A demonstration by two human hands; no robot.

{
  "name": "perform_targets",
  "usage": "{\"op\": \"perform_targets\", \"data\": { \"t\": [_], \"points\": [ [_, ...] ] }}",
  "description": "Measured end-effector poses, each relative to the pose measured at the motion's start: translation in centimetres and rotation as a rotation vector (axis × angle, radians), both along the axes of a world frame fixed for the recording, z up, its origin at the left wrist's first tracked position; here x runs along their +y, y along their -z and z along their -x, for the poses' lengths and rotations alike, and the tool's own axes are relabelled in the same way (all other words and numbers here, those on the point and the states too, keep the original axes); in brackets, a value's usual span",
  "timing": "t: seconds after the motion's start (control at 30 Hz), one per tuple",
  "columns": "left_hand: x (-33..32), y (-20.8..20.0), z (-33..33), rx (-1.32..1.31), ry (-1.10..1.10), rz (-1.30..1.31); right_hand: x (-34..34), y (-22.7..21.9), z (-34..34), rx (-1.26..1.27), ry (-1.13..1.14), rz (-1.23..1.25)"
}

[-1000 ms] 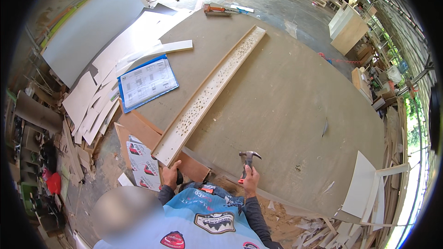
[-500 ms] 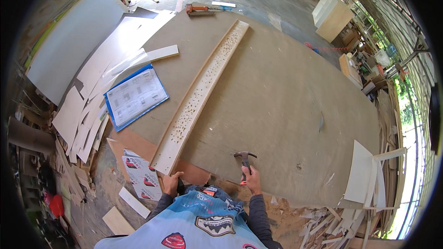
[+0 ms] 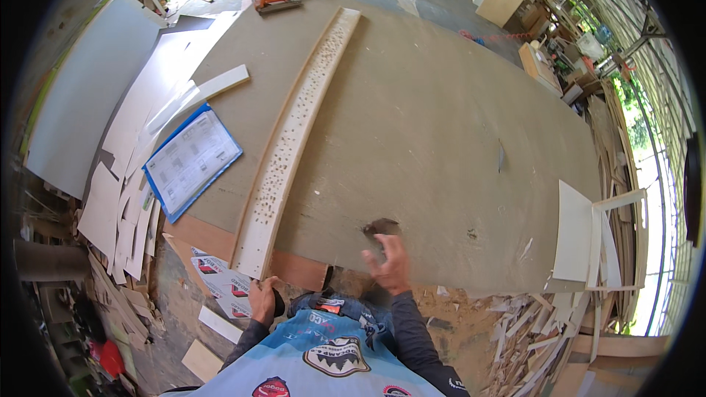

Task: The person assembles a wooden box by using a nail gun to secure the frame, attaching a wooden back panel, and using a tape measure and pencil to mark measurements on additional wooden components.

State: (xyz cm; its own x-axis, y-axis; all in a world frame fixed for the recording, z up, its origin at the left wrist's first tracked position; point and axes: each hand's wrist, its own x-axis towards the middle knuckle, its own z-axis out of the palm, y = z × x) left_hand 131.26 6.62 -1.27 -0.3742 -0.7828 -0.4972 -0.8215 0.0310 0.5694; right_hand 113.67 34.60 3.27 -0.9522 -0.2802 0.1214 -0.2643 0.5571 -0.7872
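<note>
A long, narrow wooden trough (image 3: 259, 248) with a raised left edge lies across the brown tabletop (image 3: 412, 117). Small brown bits are scattered along it. My left hand (image 3: 262, 298) is at its near end, fingers curled; a dark object beside the palm is too hidden to name. To the right, my right hand (image 3: 392, 265) hovers over the table's near edge, slightly blurred, with fingers apart and nothing visible in them. Just beyond those fingers is a dark shape (image 3: 381, 227); whether it is a hammer head or a shadow, I cannot tell.
A blue clipboard (image 3: 193, 162) with drawings lies left of the trough. An orange nail gun (image 3: 272, 2) rests at the far edge. White panels (image 3: 121, 125) lean and lie at the left. A white frame (image 3: 581, 239) sits at the right, above wood offcuts (image 3: 529, 334).
My right hand has let go of the hammer's handle and opened; the hammer is no longer plainly visible. My left hand stays by the trough's end. The whole view has shifted.
</note>
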Motion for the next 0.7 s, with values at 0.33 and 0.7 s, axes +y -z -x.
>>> {"op": "perform_targets", "data": {
  "t": [0.33,0.7],
  "points": [
    [14.1,-6.9,11.1,0.814,0.066,-0.639,2.4,-2.8,-0.3,0.015,-0.731,0.067],
    [36.5,-4.1,20.6,0.846,0.301,-0.553,22.9,-1.2,5.3,-0.061,-0.495,0.191]
  ]
}}
